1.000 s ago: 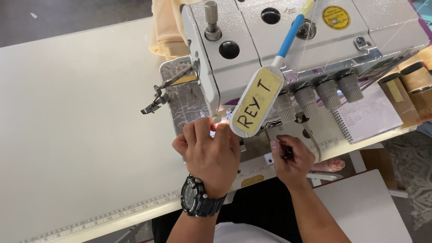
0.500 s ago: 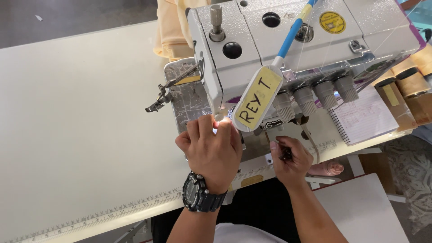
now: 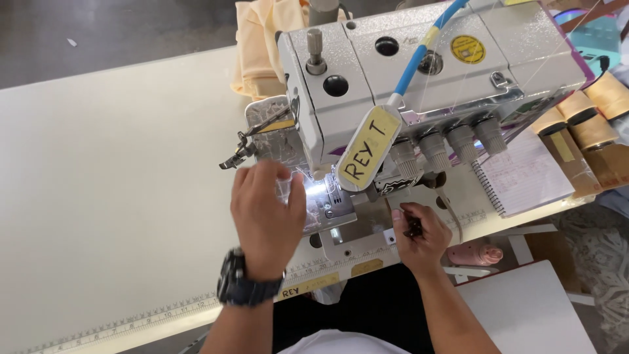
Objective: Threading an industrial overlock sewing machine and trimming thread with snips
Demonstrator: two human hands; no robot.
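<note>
Two hands at the needle end of the overlock machine — setup, no cloth under the foot.

From the head view: my left hand hovers with fingers spread loose over the lit needle plate, holding nothing, while my right hand is curled tight on a small dark tool at the machine's front edge — what kind I cannot tell. The yellow fabric lies behind the machine on the desk, untouched; I judge sewing has not begun.
</note>
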